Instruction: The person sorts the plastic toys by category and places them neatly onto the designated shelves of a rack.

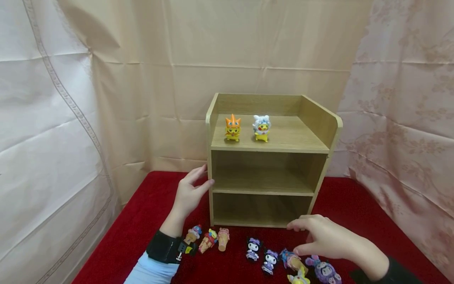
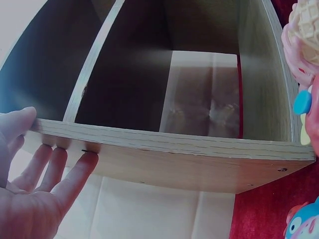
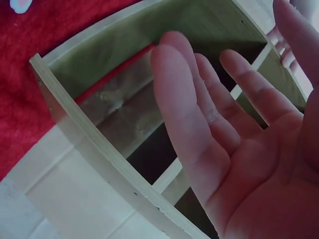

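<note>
1. The red cloth (image 1: 142, 213) lies under everything; being soft, it would probably let a shoved shelf bunch or drag it, so any push is best gentle and level.

2. The wooden shelf (image 1: 269, 150) stands upright on that cloth, right of centre, its compartments facing the person. Pressure low on its sides should tip it less than pressure near the top.

3. The left hand (image 1: 190, 195) holds the left side panel (image 2: 199, 167) lightly between thumb, at the front edge, and fingertips on the outer face; how hard it presses is difficult to judge. A flat, even touch would steady the panel best.

4. The right hand (image 1: 326, 238) holds nothing, its fingers spread wide near the shelf's lower right corner. Its wrist would do well to stay high.

5. Below it lie a purple figure (image 1: 323, 270), a blue-topped figure (image 1: 291, 260) and a yellow figure (image 1: 299, 277), easily knocked by a low thumb.

6. The orange-topped figure (image 1: 232, 128) and white-hooded figure (image 1: 261, 128) stand apart near the top board's front edge; a jolt could topple either, so smoothness matters.
</note>
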